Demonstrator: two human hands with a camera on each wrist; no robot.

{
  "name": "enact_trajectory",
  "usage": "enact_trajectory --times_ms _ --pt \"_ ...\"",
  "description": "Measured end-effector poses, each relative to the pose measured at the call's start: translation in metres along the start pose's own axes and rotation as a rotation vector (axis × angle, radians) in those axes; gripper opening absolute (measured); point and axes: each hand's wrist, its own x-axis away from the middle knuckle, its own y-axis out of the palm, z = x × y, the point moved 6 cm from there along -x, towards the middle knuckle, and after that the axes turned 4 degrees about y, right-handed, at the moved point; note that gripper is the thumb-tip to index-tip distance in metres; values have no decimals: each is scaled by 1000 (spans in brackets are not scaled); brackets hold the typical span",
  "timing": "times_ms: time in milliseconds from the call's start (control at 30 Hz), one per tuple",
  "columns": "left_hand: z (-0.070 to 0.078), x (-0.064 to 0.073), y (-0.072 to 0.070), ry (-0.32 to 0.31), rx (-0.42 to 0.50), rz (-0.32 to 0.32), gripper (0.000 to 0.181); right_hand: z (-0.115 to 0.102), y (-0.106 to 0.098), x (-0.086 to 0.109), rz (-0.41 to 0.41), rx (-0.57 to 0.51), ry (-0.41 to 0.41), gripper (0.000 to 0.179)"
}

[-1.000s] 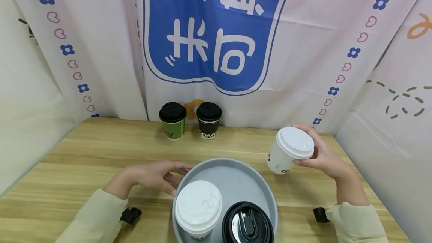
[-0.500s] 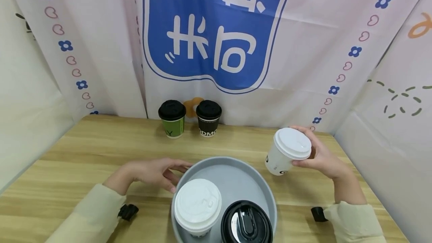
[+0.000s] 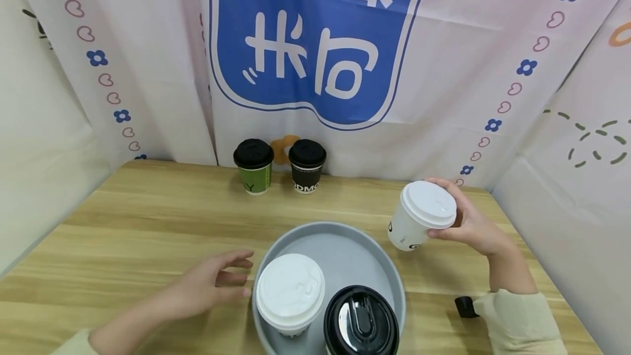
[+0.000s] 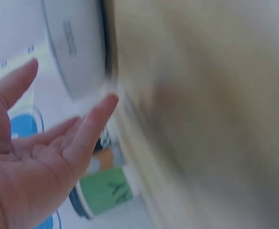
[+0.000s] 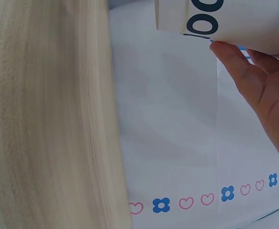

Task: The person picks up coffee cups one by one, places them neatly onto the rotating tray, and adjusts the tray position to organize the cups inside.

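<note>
My right hand (image 3: 475,226) grips a white paper coffee cup (image 3: 411,229) with a white lid, held tilted over the wooden table to the right of the tray. In the right wrist view the cup (image 5: 244,24) shows dark lettering, with fingers (image 5: 239,67) along its side. Just left of the round grey tray (image 3: 355,240), my left hand (image 3: 202,289) has its fingers extended, apart from the rim and holding nothing. On the tray stand a white-lidded cup (image 3: 291,292) and a black-lidded cup (image 3: 362,322), the latter cut off by the frame's bottom.
At the table's back edge stand a green cup (image 3: 253,169) and a black cup (image 3: 307,169), both with black lids. A white cloth backdrop (image 3: 434,81) with a blue printed panel hangs directly behind the table (image 3: 148,212).
My left hand has come away from the tray's rim, moving left and toward me. The right hand still holds the tilted white cup in nearly the same place. The head view has shifted slightly.
</note>
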Motion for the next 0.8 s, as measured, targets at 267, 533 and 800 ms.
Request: enact_trajectory --times_ms 267,533,800 --pt "-5 12 30 -17 -106 64 106 -2 0 0 11 12 7 91" --pt "-3 14 40 85 -230 80 116 -1 0 1 11 14 10 90" --pt "0 12 39 114 -230 89 118 2 -1 0 11 16 22 91"
